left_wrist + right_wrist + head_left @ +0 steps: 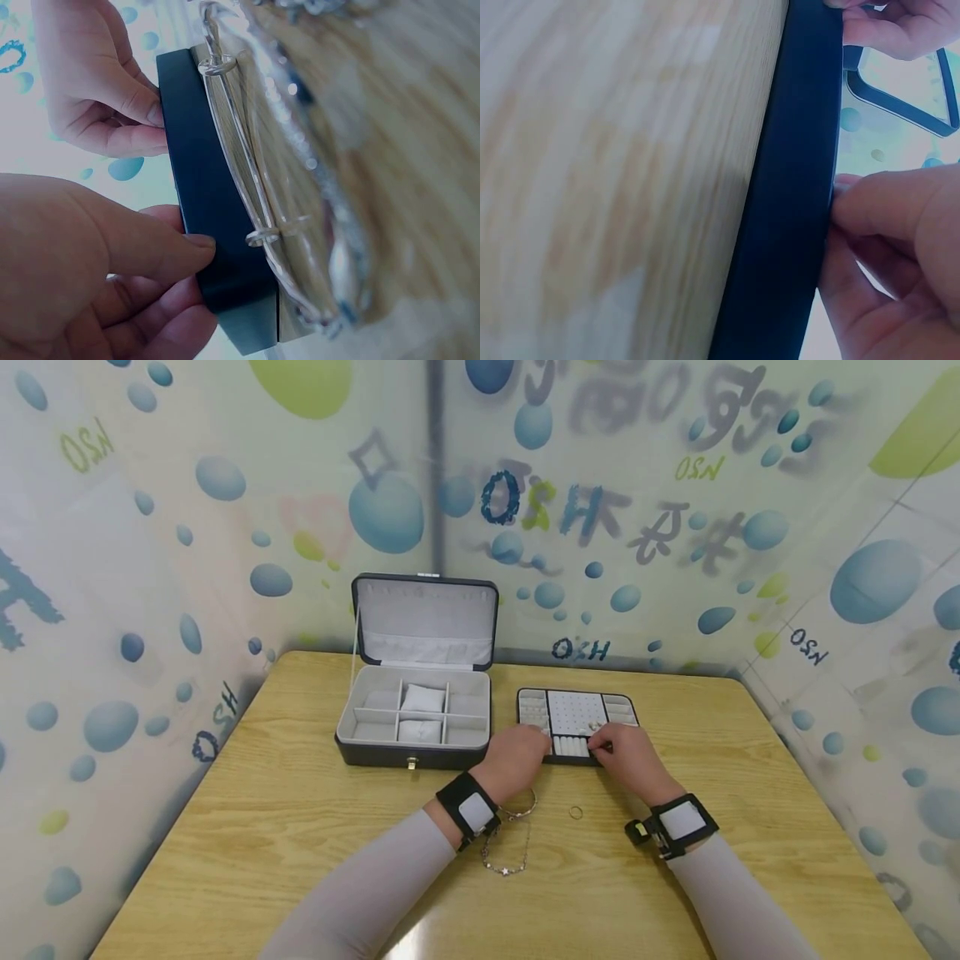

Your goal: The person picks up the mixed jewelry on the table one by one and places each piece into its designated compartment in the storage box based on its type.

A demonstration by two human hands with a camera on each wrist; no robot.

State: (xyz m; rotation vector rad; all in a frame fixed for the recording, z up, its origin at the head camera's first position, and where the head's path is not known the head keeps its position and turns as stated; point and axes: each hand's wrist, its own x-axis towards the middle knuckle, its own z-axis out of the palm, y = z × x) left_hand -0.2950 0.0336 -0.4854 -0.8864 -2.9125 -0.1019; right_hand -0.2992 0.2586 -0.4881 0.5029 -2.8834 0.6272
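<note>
A black-edged jewelry tray [577, 710] with pale compartments and ring rolls lies on the table. My left hand [516, 756] grips its front left corner, the thumb [199, 247] against the dark side wall. At the front edge, right of the ring rolls, my right hand [628, 758] has thumb and fingers bent close together. Whether a small piece is pinched there I cannot tell. Small earrings [595, 727] sit on the tray's white panel. A silver bangle [259, 172] is near my left wrist, with a chain bracelet [505, 870] and a ring [576, 812] on the table.
Left of the tray stands an open jewelry box [412, 758], its lid [423, 620] raised toward the wall. Two small white cushions [422, 700] sit in its middle compartments. The wooden table [300, 827] meets patterned walls behind and at both sides.
</note>
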